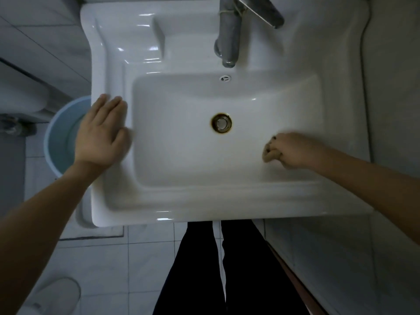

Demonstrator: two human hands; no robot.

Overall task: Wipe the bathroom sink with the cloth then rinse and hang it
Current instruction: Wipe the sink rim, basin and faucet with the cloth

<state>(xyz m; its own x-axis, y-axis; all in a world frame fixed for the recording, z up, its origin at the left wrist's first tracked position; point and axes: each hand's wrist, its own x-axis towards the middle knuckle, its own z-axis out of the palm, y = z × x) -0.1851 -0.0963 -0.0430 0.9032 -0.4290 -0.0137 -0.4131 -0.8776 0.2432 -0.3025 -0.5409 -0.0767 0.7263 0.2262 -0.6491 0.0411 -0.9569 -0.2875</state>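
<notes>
Tiled bathroom floor (109, 258), pale and grey, seen from above; blue plastic basin (60, 137) on it just left of the fixture. White ceramic sink (181, 201) filling mid-frame, rectangular bowl, drain (221, 123) ringed with brown staining at centre, overflow hole (225, 78) on the back wall, chrome faucet (228, 39) above with no water visible. Left hand (102, 133) flat and open, palm down on the sink's left rim, fingers spread, nothing held; likely bracing the body while leaning in. Right hand (295, 150) closed into a fist around a bunched tan cloth (270, 153), pressed low against the bowl's front-right slope, well apart from the drain. Cloth wadded small rather than spread, probably for firm scrubbing pressure. Slight blur around both hands, so a wiping stroke judged in progress. Wiping stage only: stain at drain untouched by the look of it, rinsing and hanging not yet begun. No hook or rail for hanging in view. Dark trousers (200, 269) below the front edge.
</notes>
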